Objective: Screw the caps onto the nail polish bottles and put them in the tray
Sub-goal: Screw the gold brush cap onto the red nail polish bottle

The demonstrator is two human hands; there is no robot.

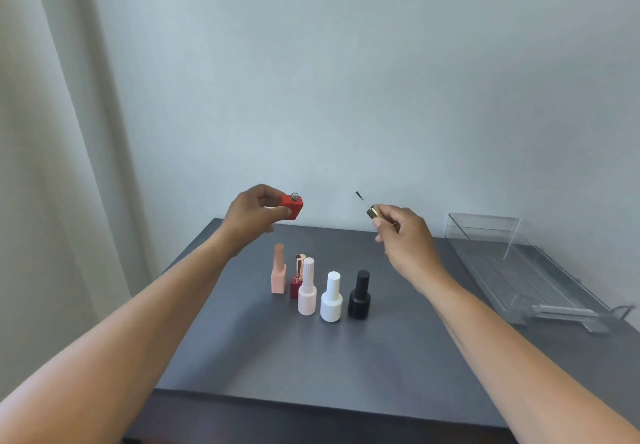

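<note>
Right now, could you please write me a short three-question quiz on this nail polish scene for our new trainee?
1. True or false: the red bottle in the left hand already has its cap on.
2. How many bottles stand on the table?
3. The clear tray is: A) holding all the bottles, B) without any bottles, C) under the red bottle.

Key
1. False: its neck is bare; the right hand holds the gold cap with its brush apart from it.
2. Five.
3. B.
</note>
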